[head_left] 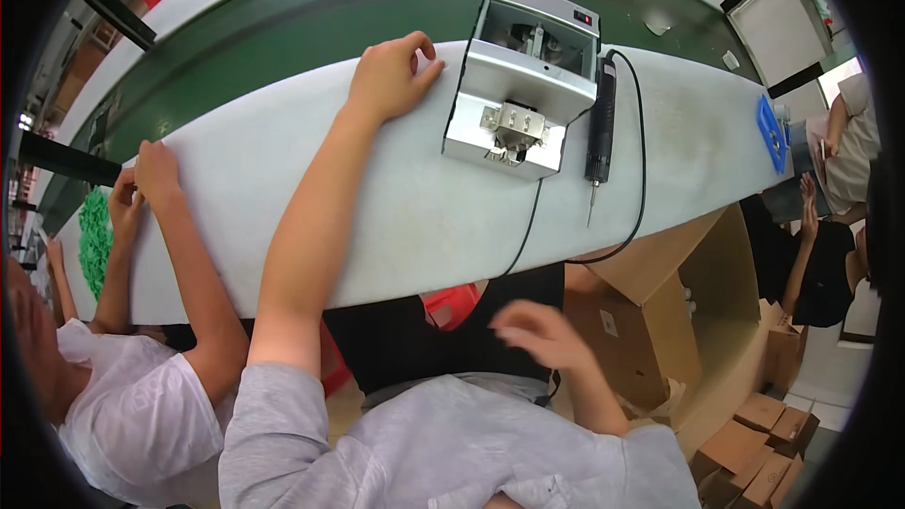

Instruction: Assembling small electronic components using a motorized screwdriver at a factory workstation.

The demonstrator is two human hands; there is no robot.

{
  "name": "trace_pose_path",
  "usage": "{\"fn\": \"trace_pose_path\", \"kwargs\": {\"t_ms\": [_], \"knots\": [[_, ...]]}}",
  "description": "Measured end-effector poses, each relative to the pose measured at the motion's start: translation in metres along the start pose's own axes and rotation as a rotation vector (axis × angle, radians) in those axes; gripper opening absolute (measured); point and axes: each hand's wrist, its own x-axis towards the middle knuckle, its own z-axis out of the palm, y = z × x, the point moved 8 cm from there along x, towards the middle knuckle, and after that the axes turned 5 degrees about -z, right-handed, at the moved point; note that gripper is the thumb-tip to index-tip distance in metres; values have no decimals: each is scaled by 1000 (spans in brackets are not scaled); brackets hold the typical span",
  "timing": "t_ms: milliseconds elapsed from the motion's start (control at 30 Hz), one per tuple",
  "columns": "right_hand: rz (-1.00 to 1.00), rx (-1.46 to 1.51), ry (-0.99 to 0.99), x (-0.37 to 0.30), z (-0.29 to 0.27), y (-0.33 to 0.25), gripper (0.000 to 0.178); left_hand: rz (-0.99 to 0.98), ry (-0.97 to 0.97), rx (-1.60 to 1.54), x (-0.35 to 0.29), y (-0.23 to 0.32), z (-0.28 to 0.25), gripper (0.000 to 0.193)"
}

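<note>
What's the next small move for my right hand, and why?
Probably bring the right hand up to the screwdriver: that hand is off the table with no tool visible in it, while the screwdriver lies just right of the metal machine, its bit pointing back toward you.

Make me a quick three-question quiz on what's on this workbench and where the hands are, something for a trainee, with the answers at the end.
1. Multiple choice: Where does the black, pen-shaped powered screwdriver lie relative to the silver, box-shaped metal machine?
A. To its left
B. To its right
C. On top of it

2. True or false: The wearer's bare right hand is off the long white tabletop.

3. Short answer: Which piece of equipment is nearest the wearer's bare left hand?

Key:
1. B
2. True; it is on the wearer's side of the near edge.
3. The silver machine.
</note>
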Motion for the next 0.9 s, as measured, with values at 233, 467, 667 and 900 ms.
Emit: {"fn": "trace_pose_path", "kwargs": {"t_ms": [233, 467, 667, 900], "knots": [[-10, -823, -422, 137, 77, 192, 35, 16, -1, -46, 3, 9, 3, 18], [72, -929, -457, 159, 68, 214, 36, 135, 75, -89, 1, 23, -2, 19], [94, -890, -414, 169, 45, 198, 37, 11, 23, -36, 5, 15, -1, 14], [166, -894, -478, 200, 21, 185, 38, 42, 27, -53, -9, 29, -14, 17]]}}
